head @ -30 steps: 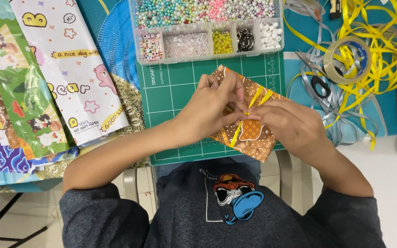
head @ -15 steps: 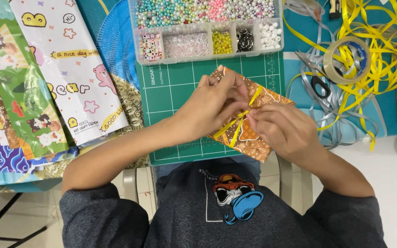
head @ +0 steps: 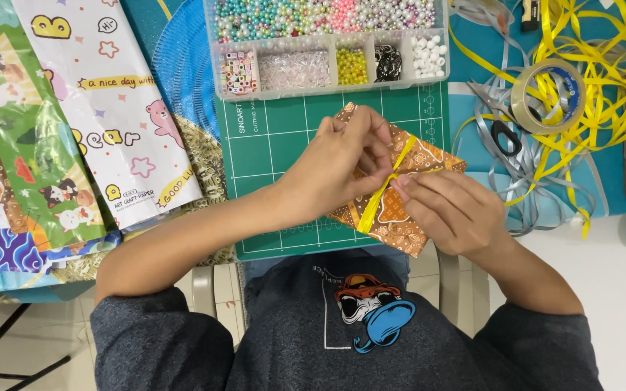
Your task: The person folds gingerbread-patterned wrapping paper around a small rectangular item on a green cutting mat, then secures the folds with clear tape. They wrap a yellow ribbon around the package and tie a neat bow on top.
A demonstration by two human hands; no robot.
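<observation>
We see the left hand [head: 342,170] lying over a small parcel wrapped in orange patterned paper [head: 400,213], which rests on the near right part of the green cutting mat [head: 269,152]. Its fingers are curled in and pinch the yellow ribbon [head: 378,199] that crosses the parcel at its middle. The right hand [head: 451,210] meets it from the other side, fingertips pressed on the same ribbon where the strands cross; it looks like a grasp, though the fingers hide the exact hold.

Beyond the mat stands a clear bead box [head: 327,43] with pastel, yellow, black and white beads in separate compartments. To the right lie a roll of tape [head: 545,94], scissors [head: 505,134] and a loose tangle of yellow and silver ribbon [head: 603,65]. To the left, sheets of cartoon-printed wrapping paper [head: 103,116] overlap one another beside a blue paper fan [head: 182,65].
</observation>
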